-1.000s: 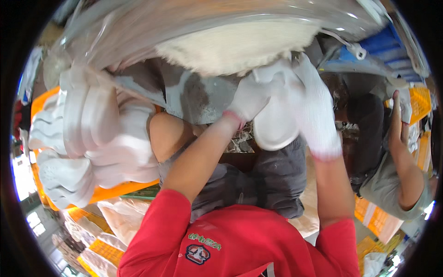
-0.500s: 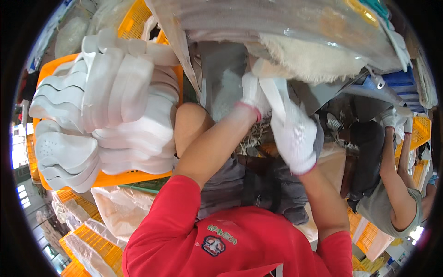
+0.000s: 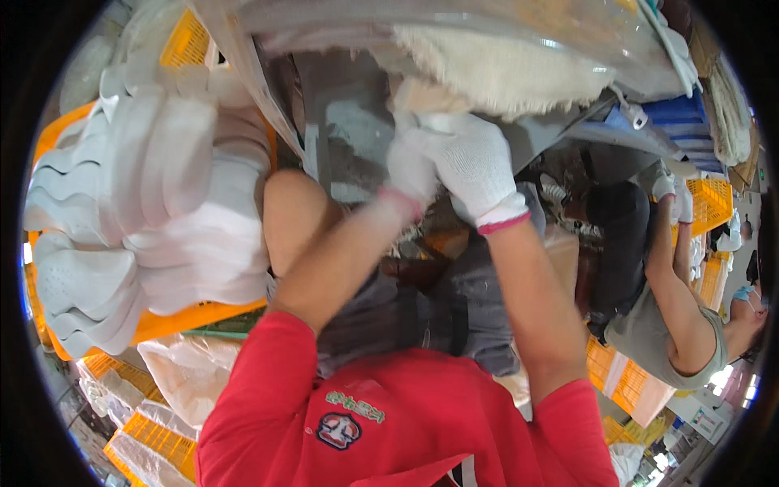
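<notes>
Both my hands wear white knitted gloves with pink cuffs and are close together under the fringed cream cloth wheel [image 3: 507,69]. My left hand [image 3: 412,162], blurred, is closed at the left side of a pale, smooth piece [image 3: 430,96]. My right hand [image 3: 472,162] is closed on it from the right, its back toward me. Most of the piece is hidden by the gloves, so its kind cannot be told. Its upper end lies at the wheel's lower left edge; whether they touch is unclear. To my left, white clog-shaped shoes [image 3: 85,272] are stacked high.
An orange crate [image 3: 174,323] bears the stacked shoes. Clear plastic sheeting [image 3: 324,18] hangs over the wheel, above a grey metal housing [image 3: 341,105]. At right sits another person [image 3: 665,325] with white gloves, near a yellow crate [image 3: 707,203] and blue slatted crate [image 3: 690,134].
My right hand has moved up and left, against my left hand. The white strip-like part seen beside it before is now covered. The whole view has shifted, so surroundings sit further left.
</notes>
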A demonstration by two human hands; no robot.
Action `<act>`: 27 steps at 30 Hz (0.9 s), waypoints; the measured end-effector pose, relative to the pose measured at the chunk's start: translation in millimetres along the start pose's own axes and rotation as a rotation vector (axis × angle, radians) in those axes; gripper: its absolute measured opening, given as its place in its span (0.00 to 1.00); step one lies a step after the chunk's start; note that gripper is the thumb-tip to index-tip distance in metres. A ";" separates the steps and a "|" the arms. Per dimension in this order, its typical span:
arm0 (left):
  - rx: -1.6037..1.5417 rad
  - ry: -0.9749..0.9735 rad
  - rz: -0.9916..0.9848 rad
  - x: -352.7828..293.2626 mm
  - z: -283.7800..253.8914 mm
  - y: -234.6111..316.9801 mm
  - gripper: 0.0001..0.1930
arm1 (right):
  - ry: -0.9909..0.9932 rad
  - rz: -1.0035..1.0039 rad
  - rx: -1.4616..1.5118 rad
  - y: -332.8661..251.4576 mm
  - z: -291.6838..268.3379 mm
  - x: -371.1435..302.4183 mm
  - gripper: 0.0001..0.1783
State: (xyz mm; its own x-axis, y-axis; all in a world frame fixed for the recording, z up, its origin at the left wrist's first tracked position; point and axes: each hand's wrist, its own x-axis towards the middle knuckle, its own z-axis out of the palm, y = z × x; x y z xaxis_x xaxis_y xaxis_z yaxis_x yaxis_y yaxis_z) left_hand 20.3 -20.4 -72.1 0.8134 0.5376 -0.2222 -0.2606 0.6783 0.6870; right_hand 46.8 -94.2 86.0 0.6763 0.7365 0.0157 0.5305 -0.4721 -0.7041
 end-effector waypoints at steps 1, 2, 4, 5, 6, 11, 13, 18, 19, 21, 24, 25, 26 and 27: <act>-0.067 -0.089 -0.040 -2.5 -3.9 -1.0 0.25 | 0.000 -0.057 -0.056 6.4 1.5 -5.8 0.22; -0.133 -0.121 -0.251 8.6 -9.6 4.7 0.25 | -0.145 0.095 -0.063 -4.5 -10.6 -13.3 0.23; -0.277 -0.222 -0.491 17.9 -11.6 14.5 0.22 | -0.260 0.173 -0.026 -13.8 -20.7 -36.5 0.32; -0.399 -0.355 -0.544 23.2 -8.3 19.2 0.28 | -0.208 0.102 0.051 -8.3 -17.0 -47.6 0.39; -0.585 -0.520 -0.530 26.2 -5.9 24.6 0.34 | -0.144 -0.008 0.124 -2.8 -12.9 -58.2 0.47; -0.009 -0.200 0.112 27.1 24.3 39.4 0.35 | -0.358 0.326 0.642 -10.1 -14.0 -14.9 0.38; -0.086 -0.078 -0.203 18.7 27.6 38.7 0.36 | -0.176 0.226 0.100 -32.2 -9.2 -48.8 0.44; -0.268 -0.173 -0.225 12.6 16.7 38.5 0.34 | -0.278 0.203 0.547 -9.5 -10.1 -22.3 0.26; -0.266 -0.149 -0.218 8.4 14.4 40.2 0.34 | -0.214 0.276 0.513 -24.2 -9.8 -30.6 0.26; -0.274 -0.105 -0.245 6.8 13.5 43.7 0.34 | -0.106 0.316 0.181 -49.5 -9.5 -60.0 0.36; -0.373 -0.087 -0.323 5.7 14.0 40.1 0.33 | -0.047 0.229 -0.044 -59.2 -2.1 -93.3 0.42; -0.381 -0.083 -0.322 8.8 14.8 37.6 0.33 | -0.041 0.244 -0.072 -52.1 1.9 -94.1 0.41; -0.380 -0.079 -0.296 12.4 13.4 36.0 0.32 | -0.006 0.232 -0.102 -45.0 5.5 -94.5 0.39; -0.370 -0.078 -0.256 19.3 12.4 33.9 0.32 | 0.028 0.138 -0.132 -39.5 2.5 -85.1 0.31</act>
State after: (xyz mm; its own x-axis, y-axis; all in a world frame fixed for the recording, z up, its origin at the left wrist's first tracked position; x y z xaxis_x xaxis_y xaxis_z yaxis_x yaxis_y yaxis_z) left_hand 33.6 6.8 -44.5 0.9088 0.2997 -0.2904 -0.2030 0.9254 0.3199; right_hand -33.0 -137.0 110.7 0.7601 0.6476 -0.0532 0.4930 -0.6281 -0.6020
